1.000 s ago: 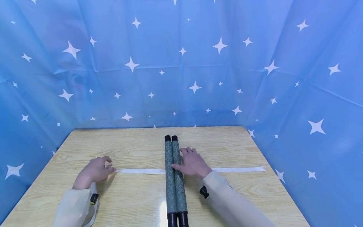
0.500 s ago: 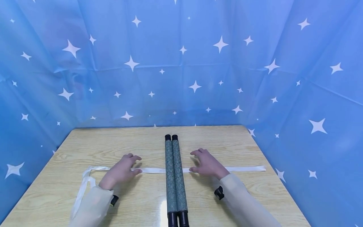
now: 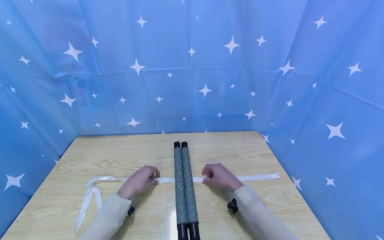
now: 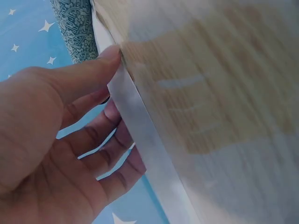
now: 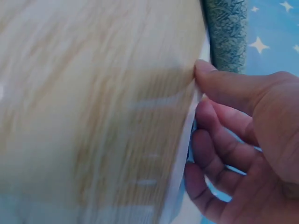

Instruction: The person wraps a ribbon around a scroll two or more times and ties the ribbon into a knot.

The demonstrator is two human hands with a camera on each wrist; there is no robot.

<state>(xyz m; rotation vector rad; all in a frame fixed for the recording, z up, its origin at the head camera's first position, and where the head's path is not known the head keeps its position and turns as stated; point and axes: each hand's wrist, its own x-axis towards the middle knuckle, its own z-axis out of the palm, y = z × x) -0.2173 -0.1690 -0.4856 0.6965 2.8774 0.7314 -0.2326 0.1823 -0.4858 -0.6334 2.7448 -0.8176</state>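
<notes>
Backdrop: a blue fabric backdrop printed with white stars (image 3: 192, 66) stands around the table from 9 o'clock through 12 to 3 o'clock.

Table: a light wooden table with visible grain (image 3: 126, 153) fills the lower half of the head view and bears everything else.

Rolls: two long green patterned rolls with black end caps (image 3: 184, 186) lie side by side, touching, along the 12-to-6 line at the table's middle; they cross over the ribbon.

Ribbon: a long flat white ribbon (image 3: 258, 177) runs from 9 to 3 o'clock across the table and passes beneath the rolls. Its 3 o'clock end lies straight and flat; its 9 o'clock end bends back and trails toward 7 o'clock, near the table's front edge.

Left hand: the left hand (image 3: 140, 181), in a pale sleeve, sits just beside the rolls at their 9 o'clock side. Its fingers are curled, and the left wrist view shows the thumb (image 4: 79, 77) on one face of the ribbon and the bent fingers on the other, pinching it.

Right hand: the right hand (image 3: 219, 176) sits just beside the rolls at their 3 o'clock side, level with the left. Its fingers are likewise curled, thumb (image 5: 229, 86) and fingertips pinching the ribbon's edge close to the rolls.

Wrist straps: a small black clasp (image 3: 232, 206) shows under the right sleeve.
</notes>
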